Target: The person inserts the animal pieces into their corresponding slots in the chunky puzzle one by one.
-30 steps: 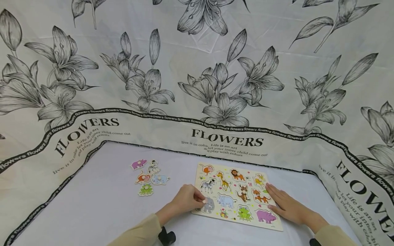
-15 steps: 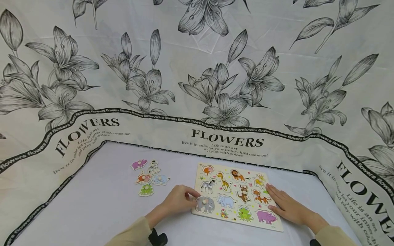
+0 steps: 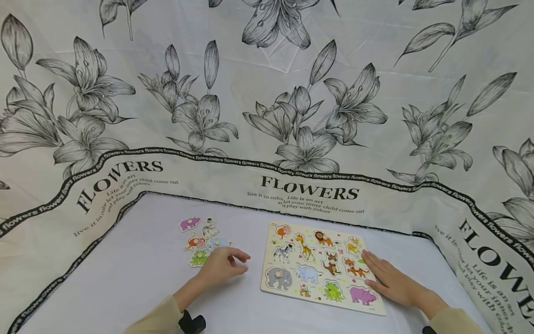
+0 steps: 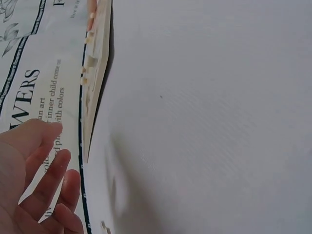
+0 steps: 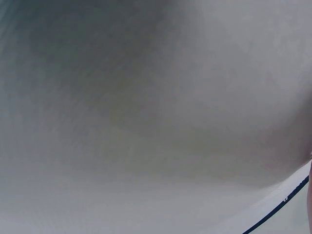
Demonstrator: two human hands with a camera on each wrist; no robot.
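At the white-covered table [image 3: 125, 264]: puzzle board [image 3: 269, 255], lying flat, right of centre, near edge slightly aslant. At its near left corner, grey elephant piece [image 3: 278, 279] with a pale knob. Farther across the board: giraffe [image 3: 304, 247], lion [image 3: 323, 238], kangaroo [image 3: 331, 264].

Left grip [image 3: 219, 268]: released. Held between the loose animals and the board, thumb and forefinger apart and pointing boardward. In the left wrist view, remaining fingers loosely bent.

Right grip [image 3: 394, 280]: likewise released, laid flat over the board's right edge, fingers straight, fingertips near the tiger [image 3: 354, 266]. Right wrist view mostly blurred.

Left of the board, in a close cluster: purple hippo piece [image 3: 190, 224] at the back; zebra piece [image 3: 209, 227] to its right; monkey piece [image 3: 195, 241] nearer; blue rhino piece [image 3: 217, 243] beside that, lower part masked by the left grip; frog piece [image 3: 198, 258] nearest of all, just beside the knuckles. Touching or merely close: hard to tell.

Beige sleeves [image 3: 160, 315] on both arms; black wrist device [image 3: 192, 322] at the left. Behind, floral cloth [image 3: 250, 83] with line-drawn lilies and "FLOWERS" lettering [image 3: 310, 188].
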